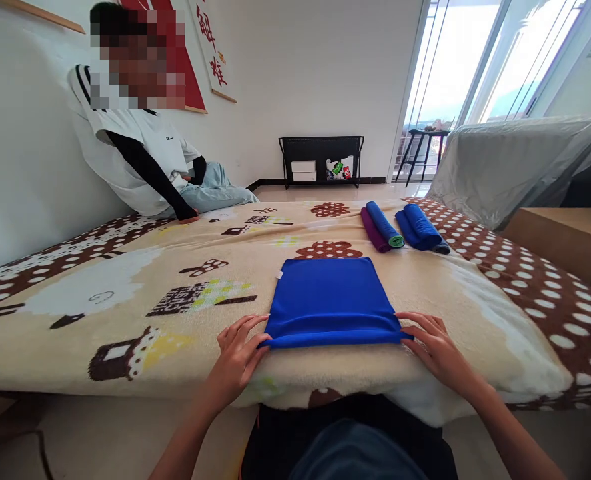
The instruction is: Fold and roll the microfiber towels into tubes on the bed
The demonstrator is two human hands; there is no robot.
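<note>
- The blue cloth lies flat on the patterned blanket at the bed's near edge, its near side folded over into a thick hem.
- The left hand pinches the hem's left end, thumb below and fingers above.
- The right hand touches the hem's right end with its fingers spread; I cannot tell whether it grips.
- Rolled towels lie far right.
- Another person sits far left.
</note>
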